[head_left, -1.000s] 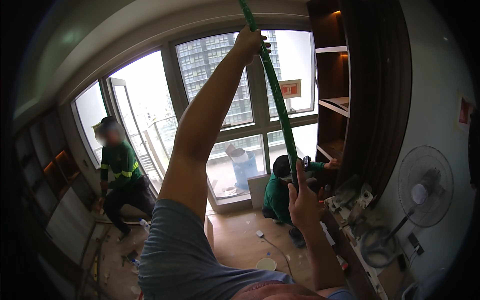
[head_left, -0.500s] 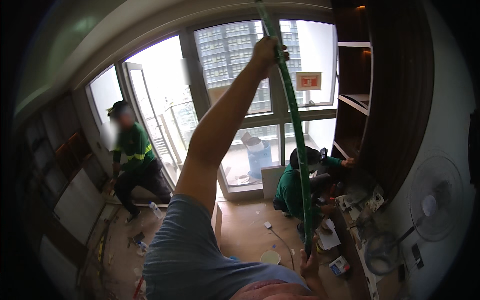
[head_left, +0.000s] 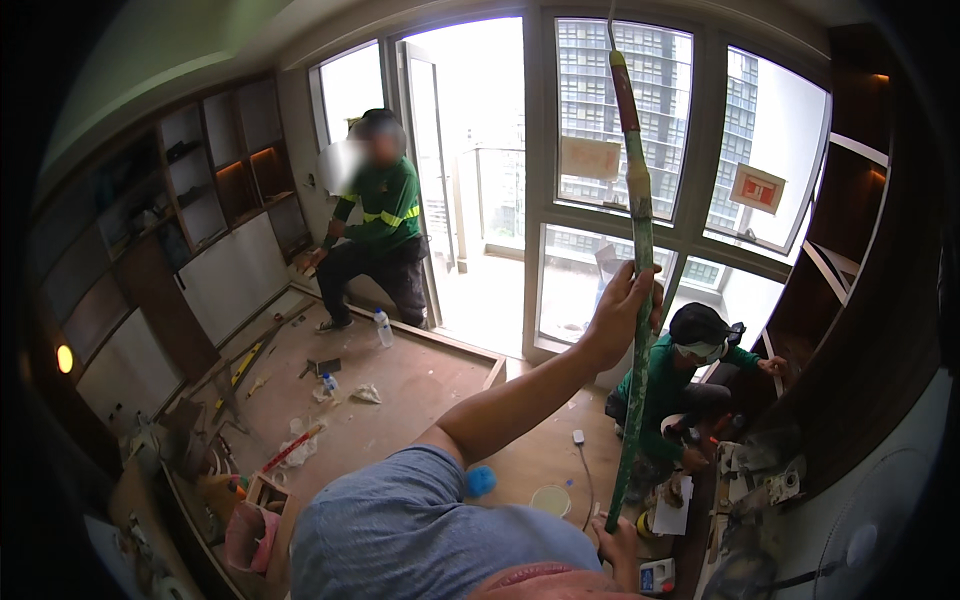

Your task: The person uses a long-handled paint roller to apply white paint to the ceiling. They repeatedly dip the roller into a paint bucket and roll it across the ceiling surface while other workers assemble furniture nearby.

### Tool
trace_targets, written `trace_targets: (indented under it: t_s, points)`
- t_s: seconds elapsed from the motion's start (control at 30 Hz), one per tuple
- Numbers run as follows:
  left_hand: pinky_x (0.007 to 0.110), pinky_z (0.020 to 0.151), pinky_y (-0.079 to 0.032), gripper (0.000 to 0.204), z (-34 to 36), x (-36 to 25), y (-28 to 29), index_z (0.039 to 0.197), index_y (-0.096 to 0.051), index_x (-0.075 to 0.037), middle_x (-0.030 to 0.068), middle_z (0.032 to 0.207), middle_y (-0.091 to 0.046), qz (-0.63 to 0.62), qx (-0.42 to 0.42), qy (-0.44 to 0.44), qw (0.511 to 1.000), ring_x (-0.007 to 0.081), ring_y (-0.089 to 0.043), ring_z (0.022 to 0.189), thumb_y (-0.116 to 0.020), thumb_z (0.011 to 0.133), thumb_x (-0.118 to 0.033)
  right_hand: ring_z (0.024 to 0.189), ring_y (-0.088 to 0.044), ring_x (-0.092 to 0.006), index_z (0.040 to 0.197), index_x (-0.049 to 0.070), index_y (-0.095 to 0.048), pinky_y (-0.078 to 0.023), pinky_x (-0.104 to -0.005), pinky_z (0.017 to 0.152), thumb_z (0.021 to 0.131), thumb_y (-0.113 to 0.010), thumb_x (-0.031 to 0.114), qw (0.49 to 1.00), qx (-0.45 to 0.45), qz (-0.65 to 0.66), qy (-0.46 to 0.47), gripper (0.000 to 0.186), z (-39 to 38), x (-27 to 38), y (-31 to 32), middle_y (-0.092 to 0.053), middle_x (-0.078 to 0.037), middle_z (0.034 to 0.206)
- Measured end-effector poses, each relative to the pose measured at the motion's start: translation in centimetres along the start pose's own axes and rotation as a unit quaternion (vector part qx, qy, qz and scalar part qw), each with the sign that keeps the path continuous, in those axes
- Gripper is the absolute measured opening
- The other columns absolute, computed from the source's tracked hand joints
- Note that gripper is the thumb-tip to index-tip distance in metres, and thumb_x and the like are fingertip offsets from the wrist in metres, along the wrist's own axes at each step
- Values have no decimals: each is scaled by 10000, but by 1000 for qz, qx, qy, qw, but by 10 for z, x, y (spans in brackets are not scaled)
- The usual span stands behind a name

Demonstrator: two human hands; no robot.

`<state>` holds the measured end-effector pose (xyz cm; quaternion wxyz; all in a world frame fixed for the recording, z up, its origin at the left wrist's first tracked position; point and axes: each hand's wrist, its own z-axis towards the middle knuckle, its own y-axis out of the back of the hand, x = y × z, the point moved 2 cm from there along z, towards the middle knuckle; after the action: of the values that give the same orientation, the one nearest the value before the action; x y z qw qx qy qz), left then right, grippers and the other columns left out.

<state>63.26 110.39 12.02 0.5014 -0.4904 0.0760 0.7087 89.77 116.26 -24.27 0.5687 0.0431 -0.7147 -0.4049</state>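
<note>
A long green extension pole [head_left: 640, 362], spattered with pale paint, stands steeply in front of me. Near its top is a red handle [head_left: 626, 95] with a thin metal rod [head_left: 612, 28] rising from it, like a paint roller's handle; whatever the rod carries is out of view. My left hand [head_left: 622, 310] is wrapped round the pole at about mid-height, with the arm stretched forward. Low down, my right hand [head_left: 620, 548] is closed on the pole's bottom end.
At right a person in green [head_left: 680, 380] crouches by a dark shelf unit [head_left: 850, 200]. Another person in green [head_left: 385, 215] is by the open balcony door at left. A water bottle [head_left: 383, 328], a cable [head_left: 588, 475] and tools lie about the floor. A fan [head_left: 850, 550] stands at right.
My view has swung left and tipped, showing more floor and the left shelves. The left hand sits lower in view, and the pole's red handle and thin rod have come into sight.
</note>
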Motion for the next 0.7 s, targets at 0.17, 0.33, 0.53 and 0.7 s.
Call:
trace_targets:
  t_s: [0.17,0.33,0.53,0.7]
  points:
    - [238,636,-463,351,-50,3,32,1245,-477,-56,19,852,-545,17,-57,-22,998,96,-545,679,-487,1087,-370,860,-705,-307,1175,9,-726,-537,-398,797,980,-610,464,991,92,76,53,509,33,58,12,-728,-218,1001]
    - [263,657,-480,375,-78,-28,65,1266,-467,-49,43,859,-546,20,-105,-41,993,108,-542,687,-490,1083,-376,788,-653,-219,1213,-17,-710,-500,-370,785,1080,-316,532,976,66,173,115,688,64,44,-2,-726,-144,907]
    - [277,689,-474,349,-100,-30,126,1272,-457,-46,56,902,-538,8,-159,-69,985,124,-531,721,-462,1095,-347,842,-619,-196,1479,59,-522,-499,-332,812,1059,-385,254,969,97,218,67,483,70,55,-4,-617,-117,1262]
    - [288,695,-472,340,-82,-20,163,1275,-458,-52,57,905,-543,-37,-172,-73,982,127,-529,730,-462,1097,-341,860,-578,-197,1580,117,-377,-482,-303,857,864,-510,77,977,123,153,86,729,87,78,-16,-483,-108,1402]
